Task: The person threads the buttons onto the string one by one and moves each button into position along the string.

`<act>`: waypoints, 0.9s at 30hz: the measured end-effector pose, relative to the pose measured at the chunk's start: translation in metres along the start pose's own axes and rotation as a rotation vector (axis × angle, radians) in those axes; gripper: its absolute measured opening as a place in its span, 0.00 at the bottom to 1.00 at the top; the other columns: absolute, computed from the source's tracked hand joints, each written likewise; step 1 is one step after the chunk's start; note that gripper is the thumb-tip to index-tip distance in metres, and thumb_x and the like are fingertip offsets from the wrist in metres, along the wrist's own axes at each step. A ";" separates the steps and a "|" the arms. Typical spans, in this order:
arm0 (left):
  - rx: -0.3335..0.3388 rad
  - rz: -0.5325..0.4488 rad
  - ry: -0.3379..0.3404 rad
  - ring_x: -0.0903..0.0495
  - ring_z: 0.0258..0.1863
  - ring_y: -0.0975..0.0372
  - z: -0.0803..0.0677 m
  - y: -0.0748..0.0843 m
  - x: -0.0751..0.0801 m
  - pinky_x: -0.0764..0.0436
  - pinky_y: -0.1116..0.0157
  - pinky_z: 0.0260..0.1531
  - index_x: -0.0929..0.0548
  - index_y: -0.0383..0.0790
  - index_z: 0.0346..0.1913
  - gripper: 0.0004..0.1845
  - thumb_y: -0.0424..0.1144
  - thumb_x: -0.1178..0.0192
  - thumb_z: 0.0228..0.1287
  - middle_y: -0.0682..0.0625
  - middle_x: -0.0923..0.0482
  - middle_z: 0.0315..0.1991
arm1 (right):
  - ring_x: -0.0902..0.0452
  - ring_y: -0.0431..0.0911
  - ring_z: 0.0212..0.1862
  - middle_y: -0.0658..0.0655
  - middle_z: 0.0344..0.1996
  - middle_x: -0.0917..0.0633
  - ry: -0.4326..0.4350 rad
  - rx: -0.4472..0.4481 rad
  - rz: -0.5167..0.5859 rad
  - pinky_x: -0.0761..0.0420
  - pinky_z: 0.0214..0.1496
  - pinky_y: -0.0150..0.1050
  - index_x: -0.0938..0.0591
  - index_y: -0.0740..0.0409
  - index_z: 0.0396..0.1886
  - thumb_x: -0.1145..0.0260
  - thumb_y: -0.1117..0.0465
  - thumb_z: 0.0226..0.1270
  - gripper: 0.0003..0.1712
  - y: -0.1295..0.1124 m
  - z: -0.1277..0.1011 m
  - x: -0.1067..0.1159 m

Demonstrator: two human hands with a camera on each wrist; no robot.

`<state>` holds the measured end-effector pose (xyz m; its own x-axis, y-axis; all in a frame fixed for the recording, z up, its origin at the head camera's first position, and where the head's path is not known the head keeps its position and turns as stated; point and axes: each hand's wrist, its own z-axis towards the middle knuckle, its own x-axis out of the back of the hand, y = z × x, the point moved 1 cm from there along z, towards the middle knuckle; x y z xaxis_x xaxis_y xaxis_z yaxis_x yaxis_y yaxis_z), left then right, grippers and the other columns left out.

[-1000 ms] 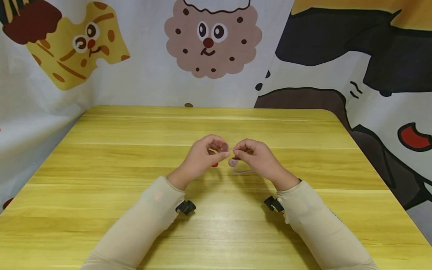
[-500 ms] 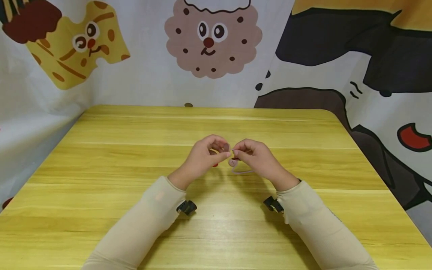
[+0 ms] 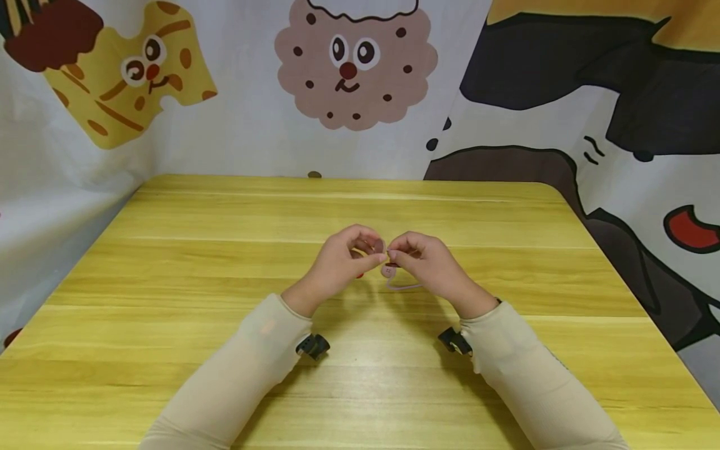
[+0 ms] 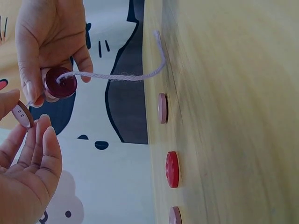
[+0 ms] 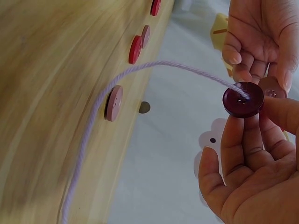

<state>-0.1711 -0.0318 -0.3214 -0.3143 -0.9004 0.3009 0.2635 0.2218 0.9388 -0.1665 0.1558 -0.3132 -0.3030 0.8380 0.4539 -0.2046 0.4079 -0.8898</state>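
Pinching a round dark maroon four-hole button [image 5: 243, 99] between thumb and fingertips, the person's right hand [image 3: 432, 267] holds it up above the yellow wooden table [image 3: 225, 250], with a length of pale lilac yarn [image 5: 140, 70] running through one of its holes. From the button the yarn arcs down and trails along the tabletop. Just beside it, the left hand [image 3: 337, 262] nips a smaller dusty-pink round button [image 4: 22, 115] between thumb and forefinger, its other fingers loosely curled; the two buttons sit close together, almost touching, over the middle of the table. Both forearms wear beige sleeves [image 3: 236, 375] and rest on the wood.

Lying flat on the table under the hands are loose buttons: a pale pink round button [image 4: 162, 108] right by the yarn, a bright red round button [image 4: 172, 169] next to it, and another pinkish one [image 4: 174, 215] at the edge of the left wrist view. A white cloth backdrop printed with a brown cartoon biscuit face [image 3: 354, 62] hangs behind the table.
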 end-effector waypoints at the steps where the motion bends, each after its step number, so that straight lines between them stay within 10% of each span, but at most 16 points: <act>1: -0.002 -0.002 -0.001 0.22 0.39 0.58 0.000 0.000 0.000 0.23 0.64 0.29 0.22 0.37 0.50 0.13 0.34 0.37 0.65 0.46 0.20 0.42 | 0.20 0.60 0.44 0.59 0.38 0.16 0.000 0.004 -0.003 0.23 0.49 0.57 0.20 0.63 0.43 0.42 0.63 0.73 0.08 0.000 0.000 0.000; 27: 0.003 -0.015 0.010 0.22 0.39 0.59 0.000 0.000 -0.001 0.24 0.66 0.28 0.21 0.38 0.48 0.11 0.36 0.36 0.64 0.48 0.20 0.41 | 0.18 0.60 0.43 0.66 0.37 0.15 -0.018 -0.020 0.034 0.22 0.51 0.56 0.20 0.65 0.44 0.43 0.63 0.73 0.09 -0.001 0.001 -0.003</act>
<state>-0.1707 -0.0309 -0.3216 -0.3089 -0.9073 0.2853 0.2563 0.2095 0.9436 -0.1666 0.1524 -0.3136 -0.3263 0.8451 0.4235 -0.1756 0.3861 -0.9056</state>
